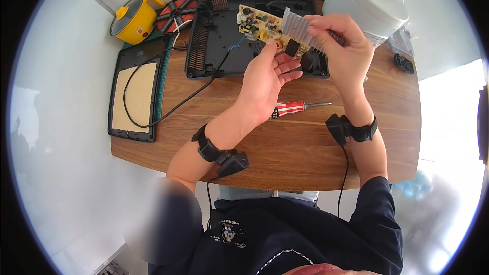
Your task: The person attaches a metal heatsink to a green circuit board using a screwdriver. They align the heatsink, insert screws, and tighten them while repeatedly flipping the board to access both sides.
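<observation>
Steadying the circuit board [260, 23], apparently: left hand [263, 77] holding its near edge, right hand [347, 40] its heatsink [295, 24]; moving likely needs the blue wire [236, 47] slack.

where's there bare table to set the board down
The widest bare patch is tabletop below the screwdriver, between your forearms, out to the near edge. A smaller one lies between your right forearm and the table's right edge. The far side is crowded: black housing, yellow pot, white container.

White lettering [231, 222] beside cartoon figure [228, 233] on dark shirt [305, 224]; small dark print [376, 37] on white container [359, 0].
</observation>
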### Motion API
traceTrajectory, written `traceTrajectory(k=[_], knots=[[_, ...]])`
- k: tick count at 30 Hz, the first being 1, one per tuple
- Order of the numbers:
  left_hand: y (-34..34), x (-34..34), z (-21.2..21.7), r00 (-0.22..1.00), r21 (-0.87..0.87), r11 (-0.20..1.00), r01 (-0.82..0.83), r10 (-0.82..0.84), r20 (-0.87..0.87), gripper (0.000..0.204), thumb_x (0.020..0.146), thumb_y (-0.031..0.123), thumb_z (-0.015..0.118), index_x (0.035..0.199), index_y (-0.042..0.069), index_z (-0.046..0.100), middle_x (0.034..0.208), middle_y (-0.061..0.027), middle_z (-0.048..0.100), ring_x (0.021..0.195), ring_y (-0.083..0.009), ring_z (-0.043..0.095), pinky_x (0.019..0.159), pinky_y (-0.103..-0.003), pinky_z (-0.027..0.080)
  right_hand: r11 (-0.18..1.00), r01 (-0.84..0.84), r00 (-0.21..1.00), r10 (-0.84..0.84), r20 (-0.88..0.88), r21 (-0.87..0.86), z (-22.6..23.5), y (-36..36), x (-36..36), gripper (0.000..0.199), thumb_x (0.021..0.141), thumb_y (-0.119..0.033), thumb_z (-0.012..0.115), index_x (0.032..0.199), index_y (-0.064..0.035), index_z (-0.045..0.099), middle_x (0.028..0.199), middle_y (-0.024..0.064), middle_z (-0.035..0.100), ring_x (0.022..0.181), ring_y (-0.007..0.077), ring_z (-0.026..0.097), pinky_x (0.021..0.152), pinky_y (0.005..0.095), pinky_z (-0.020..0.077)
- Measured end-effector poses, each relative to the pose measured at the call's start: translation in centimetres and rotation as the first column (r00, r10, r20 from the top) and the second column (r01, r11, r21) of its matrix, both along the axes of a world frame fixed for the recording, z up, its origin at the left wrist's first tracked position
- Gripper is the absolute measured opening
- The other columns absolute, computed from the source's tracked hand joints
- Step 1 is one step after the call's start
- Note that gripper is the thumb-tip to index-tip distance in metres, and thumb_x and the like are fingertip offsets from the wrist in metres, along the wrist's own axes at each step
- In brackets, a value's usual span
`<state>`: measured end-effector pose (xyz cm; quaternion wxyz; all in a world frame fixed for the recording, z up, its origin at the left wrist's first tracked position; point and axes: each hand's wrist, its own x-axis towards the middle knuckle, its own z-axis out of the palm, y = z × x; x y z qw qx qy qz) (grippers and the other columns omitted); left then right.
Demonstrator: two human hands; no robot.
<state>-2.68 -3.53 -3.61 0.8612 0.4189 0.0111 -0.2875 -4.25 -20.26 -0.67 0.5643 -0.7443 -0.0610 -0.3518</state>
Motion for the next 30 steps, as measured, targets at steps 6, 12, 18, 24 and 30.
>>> traceTrajectory(k=[6, 12, 18, 24, 30], knots=[[0.8, -0.6, 3.1, 0.997, -0.191, 0.982, 0.001, 0.014, 0.076, 0.068, 0.102, 0.07, 0.042, 0.123, 0.006, 0.054, 0.122, -0.0082, 0.057, 0.113, -0.0204, 0.054, 0.104, -0.038, 0.044, 0.886, -0.081, 0.948, 0.21, 0.24, -0.456, 1.1, 0.7, -0.8, 0.011, 0.077, 0.007, 0.075, 0.084, -0.0011, 0.075, 0.093, 0.0055, 0.075, 0.089, 0.0169, 0.074, 0.073, 0.0267, 0.0607], [1.9, -0.1, 3.0, 0.99, -0.296, 0.952, -0.076, 0.108, 0.095, 0.067, 0.1, 0.07, 0.046, 0.118, 0.008, 0.065, 0.112, -0.0063, 0.07, 0.107, -0.0209, 0.063, 0.097, -0.035, 0.049, 0.803, -0.129, 0.881, 0.362, 0.305, -0.581, 0.3, 3.1, -1.3, 0.016, 0.072, 0.004, 0.075, 0.084, -0.0046, 0.071, 0.091, 0.0054, 0.071, 0.094, 0.0256, 0.074, 0.077, 0.0362, 0.0633], [1.8, 0.4, 1.9, 0.976, -0.292, 0.939, -0.181, 0.208, 0.066, 0.052, 0.105, 0.059, 0.049, 0.113, 0.009, 0.062, 0.106, -0.0024, 0.067, 0.099, -0.016, 0.063, 0.091, -0.034, 0.05, 0.848, -0.221, 0.931, 0.331, 0.154, -0.482, 0.1, 3.7, -1.6, 0.017, 0.072, 0.003, 0.08, 0.085, -0.0052, 0.073, 0.089, 0.0057, 0.072, 0.086, 0.0232, 0.072, 0.074, 0.0325, 0.0599], [0.1, 0.9, 0.8, 0.948, -0.302, 0.942, -0.15, 0.224, 0.228, 0.048, 0.111, 0.042, 0.044, 0.134, 0.002, 0.057, 0.124, -0.0077, 0.067, 0.115, -0.0188, 0.064, 0.102, -0.036, 0.048, 0.968, -0.185, 0.982, 0.176, -0.066, -0.169, 0.1, 1.8, -1.0, 0.01, 0.079, 0.003, 0.08, 0.088, -0.0021, 0.077, 0.088, 0.0056, 0.076, 0.079, 0.0145, 0.07, 0.071, 0.027, 0.0567], [0.1, 1.8, -1.4, 0.944, -0.305, 0.952, -0.022, 0.121, 0.307, 0.047, 0.113, 0.038, 0.038, 0.142, 0.002, 0.048, 0.145, -0.0127, 0.057, 0.13, -0.0227, 0.056, 0.113, -0.041, 0.041, 0.929, -0.232, 0.973, 0.224, -0.062, -0.287, -0.9, 1.6, -0.4, 0.011, 0.081, 0.002, 0.078, 0.092, -0.0013, 0.077, 0.089, 0.0092, 0.076, 0.079, 0.0204, 0.073, 0.073, 0.0299, 0.0593]])
